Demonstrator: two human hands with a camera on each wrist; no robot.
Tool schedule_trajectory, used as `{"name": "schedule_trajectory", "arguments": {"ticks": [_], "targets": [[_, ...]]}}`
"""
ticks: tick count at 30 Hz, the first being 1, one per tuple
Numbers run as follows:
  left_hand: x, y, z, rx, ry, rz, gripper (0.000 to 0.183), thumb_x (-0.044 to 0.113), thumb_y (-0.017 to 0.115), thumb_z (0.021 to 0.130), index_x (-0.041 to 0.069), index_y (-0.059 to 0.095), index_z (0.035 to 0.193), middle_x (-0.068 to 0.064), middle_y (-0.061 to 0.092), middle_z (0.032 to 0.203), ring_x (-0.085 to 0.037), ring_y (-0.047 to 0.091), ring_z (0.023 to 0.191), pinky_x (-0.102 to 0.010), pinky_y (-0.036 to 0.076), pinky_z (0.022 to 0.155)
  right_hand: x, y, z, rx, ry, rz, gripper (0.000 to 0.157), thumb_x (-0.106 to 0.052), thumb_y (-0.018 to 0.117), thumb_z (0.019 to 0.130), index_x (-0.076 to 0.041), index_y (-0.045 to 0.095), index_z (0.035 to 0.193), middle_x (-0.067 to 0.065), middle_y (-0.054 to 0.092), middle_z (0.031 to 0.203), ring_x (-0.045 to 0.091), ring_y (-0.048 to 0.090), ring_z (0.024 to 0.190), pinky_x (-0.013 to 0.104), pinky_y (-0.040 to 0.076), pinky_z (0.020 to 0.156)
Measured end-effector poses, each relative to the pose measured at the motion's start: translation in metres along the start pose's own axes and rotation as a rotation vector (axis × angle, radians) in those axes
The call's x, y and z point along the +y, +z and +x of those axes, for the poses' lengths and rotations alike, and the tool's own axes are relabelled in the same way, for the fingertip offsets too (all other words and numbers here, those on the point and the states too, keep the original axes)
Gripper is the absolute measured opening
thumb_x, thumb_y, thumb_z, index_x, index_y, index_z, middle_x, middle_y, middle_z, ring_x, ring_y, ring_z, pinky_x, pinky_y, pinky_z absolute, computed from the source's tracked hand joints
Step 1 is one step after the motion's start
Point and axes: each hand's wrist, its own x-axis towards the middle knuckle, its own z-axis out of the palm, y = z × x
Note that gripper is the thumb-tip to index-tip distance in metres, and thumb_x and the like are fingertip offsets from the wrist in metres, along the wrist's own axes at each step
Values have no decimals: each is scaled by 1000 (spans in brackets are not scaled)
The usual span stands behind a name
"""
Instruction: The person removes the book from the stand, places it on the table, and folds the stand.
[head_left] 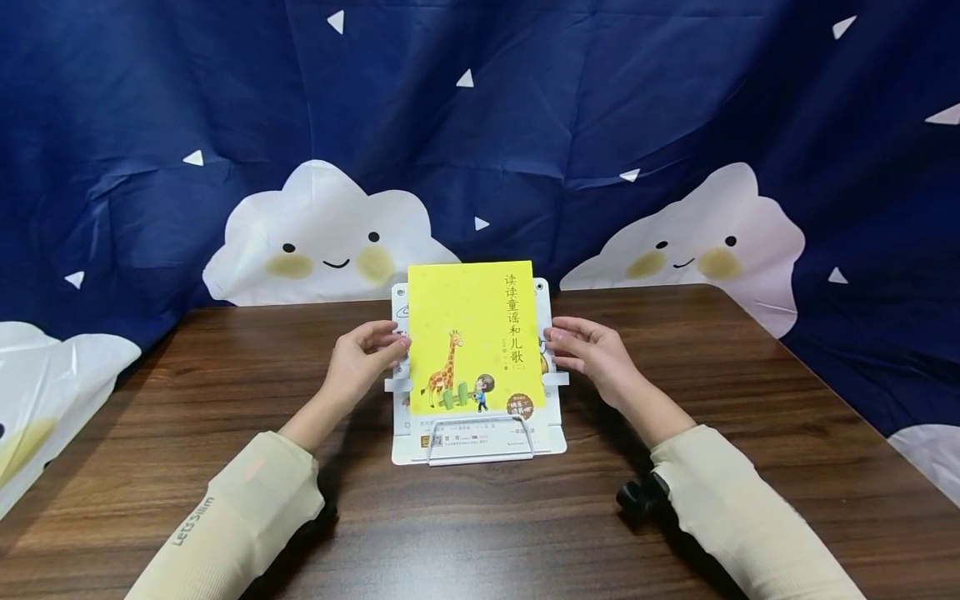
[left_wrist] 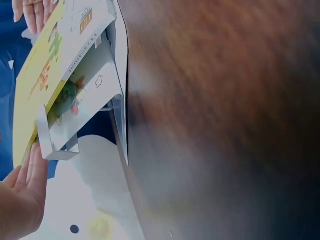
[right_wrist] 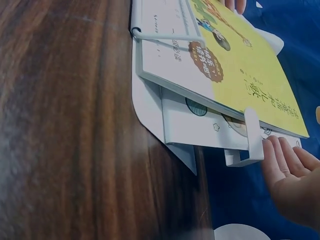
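A yellow book (head_left: 474,333) with a giraffe and a child on its cover leans upright on a white book stand (head_left: 480,457). The stand's printed back board shows behind it, and a wire holder crosses the book's lower part. At the left edge, my left hand (head_left: 365,354) reaches in with extended fingers, the thumb tip by the cover's edge. On the opposite side, my right hand (head_left: 596,354) has its fingertips at the board's edge, fingers nearly straight in the right wrist view. White side clips (right_wrist: 254,135) stand beside the book. Exact fingertip contact is hard to tell.
The stand is on a dark brown wooden table (head_left: 465,525). Behind it hangs a blue curtain (head_left: 510,125) printed with smiling clouds and white triangles. A black wrist device (head_left: 637,497) shows below the right sleeve (head_left: 742,508).
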Motion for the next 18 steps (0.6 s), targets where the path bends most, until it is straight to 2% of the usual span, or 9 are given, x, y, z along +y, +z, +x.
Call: {"name": "schedule_trajectory", "arguments": {"ticks": [1,5,10,12,14,18], "targets": [[0,0,0,-1,-7,-5,40,12,63,79,-3,50,114,-17,57,99,-16,57,82,-29,48,70,2,0,2,6,6,-16,49,-20,61,81,2,44,121,15,54,111,24,55,94,34,47,74],[0,1,-1,-5,-32,-16,41,14,63,79,-3,49,114,-17,57,100,-20,58,83,-28,49,68,-27,22,-17,-13,25,-40,52,-18,62,80,7,42,121,18,53,110,23,55,93,34,47,74],[0,2,-1,-10,-34,-30,41,16,64,78,-2,50,112,-17,57,98,-23,59,82,-30,49,67,-53,43,-32,44,97,-113,54,-15,60,81,11,38,122,22,49,114,25,53,96,32,44,78],[0,3,-1,-9,-27,-44,42,17,65,78,-3,51,111,-18,57,97,-23,59,81,-31,49,67,-53,44,-31,62,112,-119,53,-15,60,81,11,39,122,23,49,113,25,53,97,31,44,79],[-10,3,2,-18,-13,-89,41,17,65,77,-3,52,110,-16,58,94,-22,59,79,-30,50,65,-41,38,-24,70,112,-94,51,-15,62,80,9,43,120,20,51,110,23,55,94,30,45,77],[-11,5,2,-11,-74,-130,39,14,64,78,-5,52,110,-17,56,93,-22,59,78,-30,49,66,-33,35,-20,75,111,-54,51,-15,65,77,9,45,118,19,53,107,19,56,87,29,46,75]]}}
